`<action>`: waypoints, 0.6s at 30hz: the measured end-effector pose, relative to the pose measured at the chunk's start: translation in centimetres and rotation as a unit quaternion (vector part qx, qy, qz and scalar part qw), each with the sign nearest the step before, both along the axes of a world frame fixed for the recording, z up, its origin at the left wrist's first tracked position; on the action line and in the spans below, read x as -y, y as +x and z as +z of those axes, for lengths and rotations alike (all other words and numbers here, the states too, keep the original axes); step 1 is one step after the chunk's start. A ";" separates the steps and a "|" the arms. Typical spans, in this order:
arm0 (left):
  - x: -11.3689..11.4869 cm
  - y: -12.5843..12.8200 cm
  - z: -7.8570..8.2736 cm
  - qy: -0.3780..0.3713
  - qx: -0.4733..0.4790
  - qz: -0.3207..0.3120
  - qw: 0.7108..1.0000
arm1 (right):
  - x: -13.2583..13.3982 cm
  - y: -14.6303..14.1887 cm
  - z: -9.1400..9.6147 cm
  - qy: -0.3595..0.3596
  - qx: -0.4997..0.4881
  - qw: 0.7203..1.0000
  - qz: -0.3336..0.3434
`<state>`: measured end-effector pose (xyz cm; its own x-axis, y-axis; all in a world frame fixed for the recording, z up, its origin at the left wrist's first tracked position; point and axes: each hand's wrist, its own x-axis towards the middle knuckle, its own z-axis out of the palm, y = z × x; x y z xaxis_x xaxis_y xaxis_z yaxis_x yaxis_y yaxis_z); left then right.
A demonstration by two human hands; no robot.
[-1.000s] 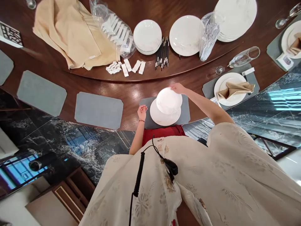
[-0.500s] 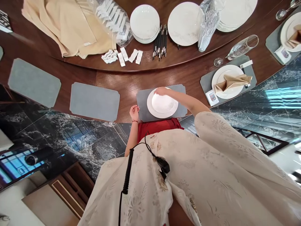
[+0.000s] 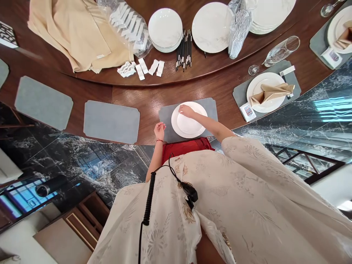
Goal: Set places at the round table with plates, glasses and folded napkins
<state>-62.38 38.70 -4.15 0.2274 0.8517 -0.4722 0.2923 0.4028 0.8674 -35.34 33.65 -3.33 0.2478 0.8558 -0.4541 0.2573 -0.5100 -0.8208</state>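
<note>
Smaller plate [image 3: 189,123] nested on larger plate [image 3: 187,134], right hand [image 3: 187,111] on top

On my feed, the smaller plate sits inside the larger plate's rim, and together they span nearly the full depth of the grey placemat [image 3: 211,112], leaving only a thin margin at the near edge. The right hand's fingertips [image 3: 180,108] lie at the smaller plate's far left; I can't tell whether they're gripping it or just resting there. The left hand [image 3: 160,131], just left of the larger plate, is loosely curled and holds nothing.

Right of the larger plate, a strip of wooden worktop [image 3: 225,110] separates it from a white dinner plate [image 3: 254,91] topped with a folded tan napkin [image 3: 271,93]. Two more placemats [image 3: 111,122] lie to its left. Beyond it are chopsticks [image 3: 183,49], stacked plates [image 3: 165,30] and beige linen [image 3: 68,33].
</note>
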 end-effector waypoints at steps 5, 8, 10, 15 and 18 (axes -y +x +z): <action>0.1 2.3 -0.7 0.019 -0.067 -0.047 0.996 | 5.3 -0.6 -0.3 0.023 0.164 0.975 -0.146; 0.6 4.0 -1.4 0.018 -0.142 -0.096 0.985 | 10.2 -0.8 -1.0 -0.050 0.215 0.930 -0.294; 0.9 4.9 -1.9 0.001 -0.169 -0.133 0.977 | 13.1 -0.8 -1.9 -0.104 0.217 0.897 -0.370; 0.9 6.1 -3.1 0.021 -0.199 -0.191 0.961 | 16.3 -0.1 -4.2 -0.176 0.094 0.893 -0.404; 0.5 6.3 -3.5 0.022 -0.216 -0.203 0.955 | 16.6 0.3 -4.8 -0.183 0.087 0.893 -0.403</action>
<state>-56.09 38.17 -7.61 0.3352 0.7554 -0.5630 0.7514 0.1461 0.6435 -34.99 17.08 -8.08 0.8103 0.1710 -0.5606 -0.2054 -0.8130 -0.5449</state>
